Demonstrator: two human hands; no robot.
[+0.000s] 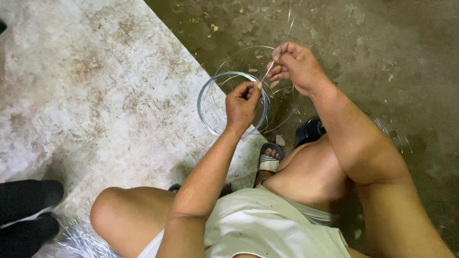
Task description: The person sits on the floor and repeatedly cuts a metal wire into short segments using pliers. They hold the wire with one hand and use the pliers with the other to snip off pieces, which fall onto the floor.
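Just above the middle of the frame, the left hand (242, 102) and right hand (297, 64) each pinch shut on the thin silvery metal wire (266, 74) stretched between them. It runs down to a round coil of shiny steel wire (206, 88) lying on the stained concrete floor (95, 95) below. The strand looks light, springy and slippery, so it is best pinched near its free end with the fingertips.

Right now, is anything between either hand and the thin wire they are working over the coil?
Nothing visible is. The left hand and the right hand both already pinch the thin wire, which runs straight between their fingertips. The wire coil lies on the floor beneath the hands, not between them.
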